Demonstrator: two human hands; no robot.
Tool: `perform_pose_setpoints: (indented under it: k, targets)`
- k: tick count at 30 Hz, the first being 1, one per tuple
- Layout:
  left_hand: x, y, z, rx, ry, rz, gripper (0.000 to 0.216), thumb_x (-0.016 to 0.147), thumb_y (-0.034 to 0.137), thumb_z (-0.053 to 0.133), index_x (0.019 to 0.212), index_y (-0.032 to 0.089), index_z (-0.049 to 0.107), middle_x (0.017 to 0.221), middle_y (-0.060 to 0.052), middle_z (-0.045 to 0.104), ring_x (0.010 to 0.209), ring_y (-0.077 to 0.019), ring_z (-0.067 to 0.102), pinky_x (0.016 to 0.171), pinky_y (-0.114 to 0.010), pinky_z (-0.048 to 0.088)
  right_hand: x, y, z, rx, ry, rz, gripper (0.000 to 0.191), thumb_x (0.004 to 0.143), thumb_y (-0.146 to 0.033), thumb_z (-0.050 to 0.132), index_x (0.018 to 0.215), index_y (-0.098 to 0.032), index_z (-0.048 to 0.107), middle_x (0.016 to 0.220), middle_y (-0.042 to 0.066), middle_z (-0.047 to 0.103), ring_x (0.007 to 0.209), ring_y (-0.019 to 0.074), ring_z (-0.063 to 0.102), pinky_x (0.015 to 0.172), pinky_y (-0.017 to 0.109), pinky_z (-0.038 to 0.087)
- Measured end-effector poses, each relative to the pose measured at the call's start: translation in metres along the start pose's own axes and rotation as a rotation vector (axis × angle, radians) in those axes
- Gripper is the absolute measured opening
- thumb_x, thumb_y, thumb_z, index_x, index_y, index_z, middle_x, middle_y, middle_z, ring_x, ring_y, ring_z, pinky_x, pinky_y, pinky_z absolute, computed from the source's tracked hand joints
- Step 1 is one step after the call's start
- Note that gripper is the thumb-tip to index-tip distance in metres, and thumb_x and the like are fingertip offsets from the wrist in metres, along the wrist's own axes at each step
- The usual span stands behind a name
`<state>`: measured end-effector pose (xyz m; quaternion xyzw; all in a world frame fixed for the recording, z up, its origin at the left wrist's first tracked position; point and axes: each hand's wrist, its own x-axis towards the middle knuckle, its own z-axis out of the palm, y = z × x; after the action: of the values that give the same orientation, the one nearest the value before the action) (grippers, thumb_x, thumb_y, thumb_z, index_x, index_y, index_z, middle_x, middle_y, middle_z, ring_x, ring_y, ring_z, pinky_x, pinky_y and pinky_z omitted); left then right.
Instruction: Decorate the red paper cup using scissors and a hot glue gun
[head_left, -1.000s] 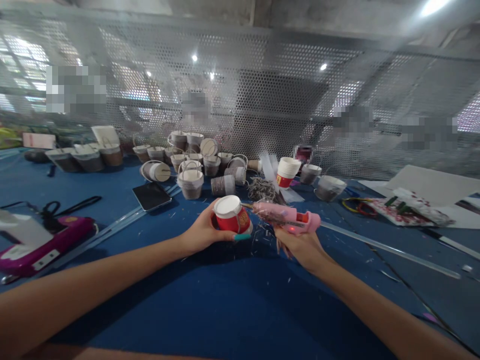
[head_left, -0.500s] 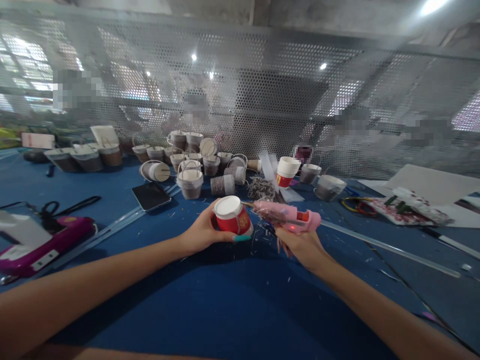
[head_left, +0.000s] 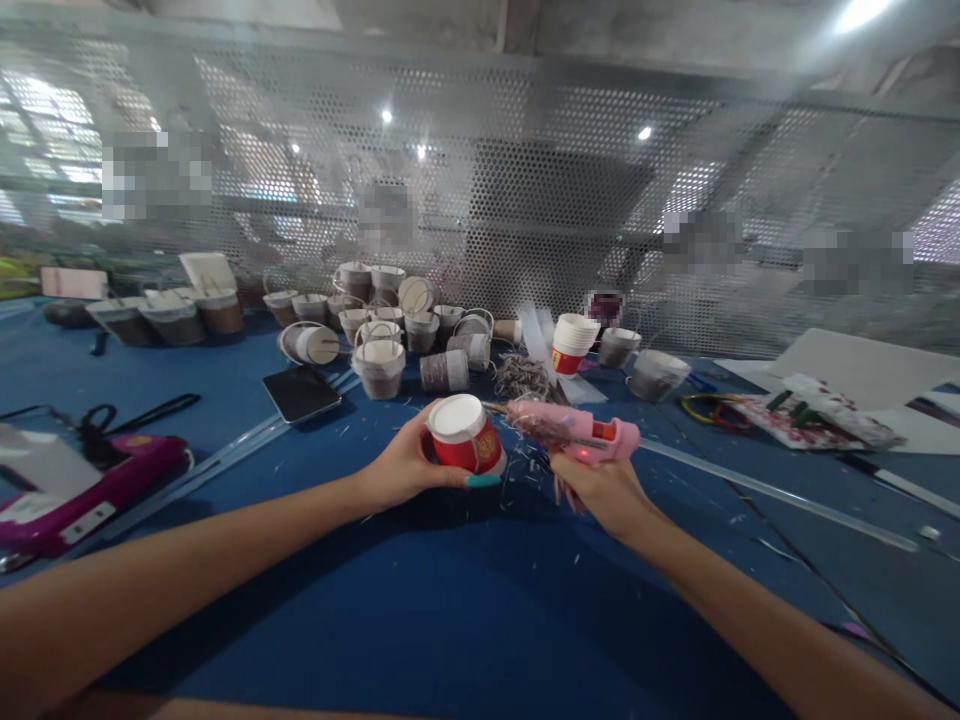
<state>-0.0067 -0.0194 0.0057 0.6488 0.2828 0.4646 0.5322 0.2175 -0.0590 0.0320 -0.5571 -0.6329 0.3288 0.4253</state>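
My left hand [head_left: 405, 462] grips a red paper cup [head_left: 465, 435] turned on its side, white bottom facing up toward me. My right hand [head_left: 600, 490] is closed round a pink hot-glue gun [head_left: 574, 428], whose nozzle points left and almost touches the cup's wall. A small red light glows on the gun's body. Both hands hover just above the blue table [head_left: 450, 600].
Behind the hands lies a heap of small wrapped cup-buckets with handles [head_left: 390, 330], a stack of paper cups [head_left: 574, 345], a tangle of twine [head_left: 525, 378], a phone [head_left: 303, 392] and glue sticks [head_left: 772, 492]. A purple glue gun [head_left: 82, 485] lies at left. Perforated metal screen behind.
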Motion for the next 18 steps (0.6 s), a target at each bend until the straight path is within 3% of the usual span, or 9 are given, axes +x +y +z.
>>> perform_pose_setpoints:
  k: [4, 18]
  targets:
    - [-0.0007, 0.0012, 0.0011, -0.009, 0.0, -0.002, 0.071, 0.049, 0.019, 0.084, 0.112, 0.018, 0.051, 0.11, -0.008, 0.063, 0.106, -0.0258, 0.058, 0.098, -0.046, 0.041, -0.0027, -0.005, -0.0019, -0.022, -0.05, 0.039, 0.026, 0.066, -0.027, 0.049, 0.043, -0.023, 0.037, 0.034, -0.004, 0.044, 0.034, 0.0088, 0.041, 0.036, 0.023, 0.03]
    - [-0.0002, -0.0003, -0.0016, 0.082, -0.024, 0.024, 0.069, 0.049, 0.021, 0.085, 0.11, 0.016, 0.053, 0.11, -0.009, 0.064, 0.105, -0.0267, 0.058, 0.097, -0.045, 0.043, 0.0, -0.0025, -0.0012, -0.036, -0.015, -0.013, 0.027, 0.066, -0.028, 0.049, 0.043, -0.024, 0.034, 0.032, -0.004, 0.041, 0.033, 0.0097, 0.039, 0.033, 0.023, 0.029]
